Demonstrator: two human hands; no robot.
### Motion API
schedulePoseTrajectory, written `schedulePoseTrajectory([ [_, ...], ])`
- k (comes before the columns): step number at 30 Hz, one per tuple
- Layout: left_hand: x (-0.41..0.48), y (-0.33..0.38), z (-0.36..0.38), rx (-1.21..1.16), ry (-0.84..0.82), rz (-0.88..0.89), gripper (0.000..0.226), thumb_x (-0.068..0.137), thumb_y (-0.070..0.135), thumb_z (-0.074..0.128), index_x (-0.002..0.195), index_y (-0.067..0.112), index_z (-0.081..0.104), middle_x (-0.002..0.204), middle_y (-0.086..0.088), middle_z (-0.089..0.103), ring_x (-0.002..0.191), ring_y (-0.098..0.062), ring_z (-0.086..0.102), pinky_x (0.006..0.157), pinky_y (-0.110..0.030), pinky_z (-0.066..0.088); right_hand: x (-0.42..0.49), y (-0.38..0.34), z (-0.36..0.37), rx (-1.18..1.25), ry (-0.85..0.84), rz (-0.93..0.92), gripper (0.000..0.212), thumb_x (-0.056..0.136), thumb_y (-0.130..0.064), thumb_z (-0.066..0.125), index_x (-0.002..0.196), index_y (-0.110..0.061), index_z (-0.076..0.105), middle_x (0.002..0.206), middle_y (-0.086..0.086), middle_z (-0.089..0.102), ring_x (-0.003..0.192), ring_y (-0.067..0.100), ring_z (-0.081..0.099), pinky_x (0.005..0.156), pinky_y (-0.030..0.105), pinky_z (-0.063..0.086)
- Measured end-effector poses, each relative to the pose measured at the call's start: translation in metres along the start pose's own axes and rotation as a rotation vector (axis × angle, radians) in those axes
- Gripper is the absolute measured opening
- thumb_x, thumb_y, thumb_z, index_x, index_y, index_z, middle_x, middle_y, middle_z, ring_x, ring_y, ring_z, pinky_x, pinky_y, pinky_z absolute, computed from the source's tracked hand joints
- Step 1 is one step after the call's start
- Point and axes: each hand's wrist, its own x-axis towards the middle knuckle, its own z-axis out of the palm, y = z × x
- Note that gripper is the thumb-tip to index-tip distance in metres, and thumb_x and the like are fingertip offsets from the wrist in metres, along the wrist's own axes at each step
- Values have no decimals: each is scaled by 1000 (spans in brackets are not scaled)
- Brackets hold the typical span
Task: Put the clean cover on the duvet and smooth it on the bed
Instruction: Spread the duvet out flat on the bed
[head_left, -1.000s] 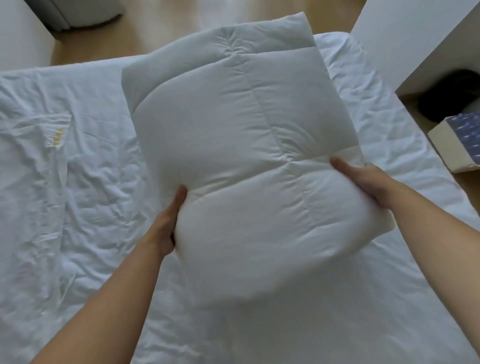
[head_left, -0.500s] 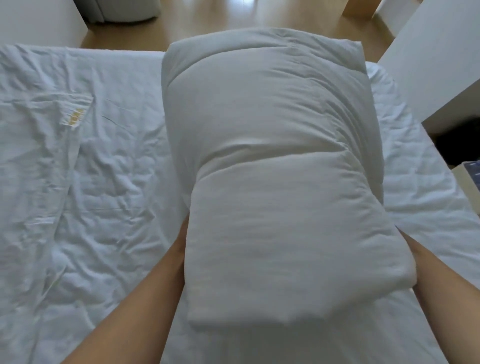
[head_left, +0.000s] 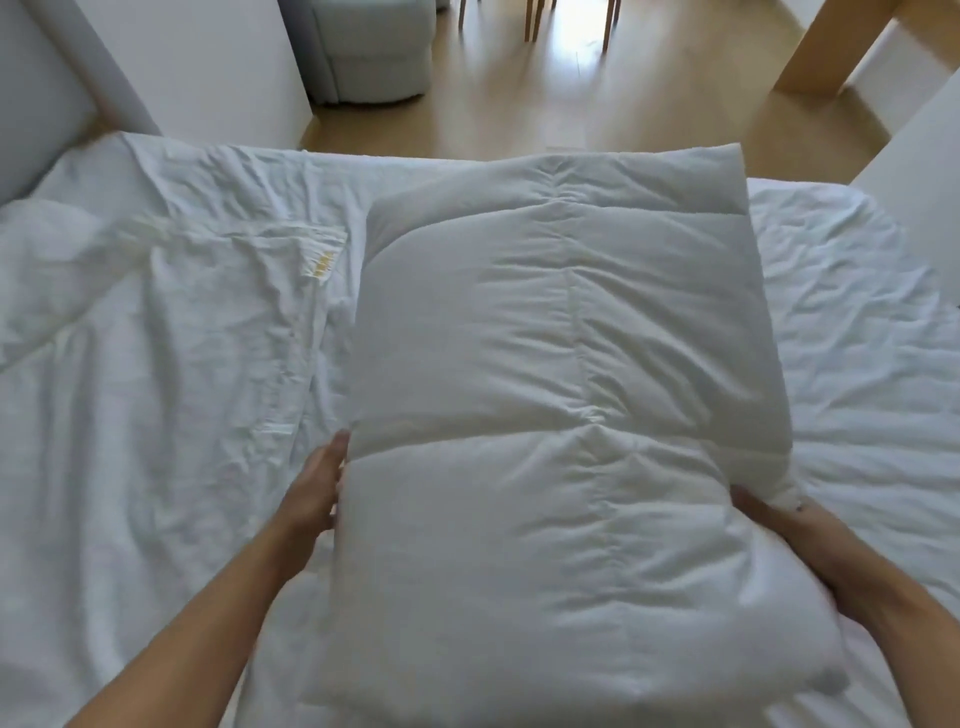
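The bed (head_left: 872, 415) fills most of the view from left to right, and its white surface is full of wrinkles. On the left part of it lies the cover (head_left: 156, 415), white and crumpled, spread flat, with one hemmed corner that ends just beside the left edge of the duvet.

The duvet (head_left: 561, 415) is in the middle, a little to the right. It is white, quilted and folded into a thick, puffy rectangle. Its far end reaches to the far edge of the bed, and its near end comes close to the bottom of the view. I cannot tell whether it rests on the bed or is lifted a little above it.

Behind the bed there is a light wooden floor (head_left: 597, 93), and on it stands a pale grey armchair (head_left: 369, 47), near a white wall (head_left: 208, 78).

The two hands are well apart, one on each side of the duvet, and it is held between them. The left hand (head_left: 317, 488) presses on the left edge with fingers that look straight. The right hand (head_left: 769, 514) is at the right edge, partly under a fold of the duvet; its fingers are hidden, so I cannot tell how they lie.

A small yellow tag (head_left: 322, 264) sits at the corner of the cover.
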Motion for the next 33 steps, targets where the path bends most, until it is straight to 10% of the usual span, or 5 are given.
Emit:
schedulePoseTrajectory([
  [10,-90,56,-120,72,-444,398,105,64,84,67,154,49,26,159,23,32,146,-5,34,118,-42,32,-96,-196,176,-141,-550,-371,29,73,-2,69,99,-11,78,102,11,77,89,22,76,68,27,61],
  [17,-102,77,-292,-150,-203,364,93,74,71,73,150,25,43,143,-6,58,129,-25,58,102,-39,52,-112,-207,485,-815,-465,-813,88,75,-71,62,151,-39,32,143,-2,53,129,25,52,105,46,45],
  [21,-67,47,-406,25,45,128,118,59,58,92,154,38,26,145,3,54,122,-20,62,97,-42,55,-93,-155,608,-735,-535,-566,80,79,-78,55,147,-37,44,151,6,45,140,29,42,113,49,37],
  [28,-13,-17,-513,573,138,-192,121,71,63,81,157,48,-4,162,-5,24,135,-30,45,88,-37,48,-22,-82,576,-577,366,-68,119,62,-84,67,156,-30,19,157,25,27,143,44,29,116,58,22],
  [33,37,-63,-511,574,185,-102,140,49,79,79,155,49,-10,155,-11,37,135,-33,47,111,-42,42,-19,-91,574,-214,-146,18,120,45,-71,88,145,-18,48,137,6,63,119,23,64,104,40,44],
])
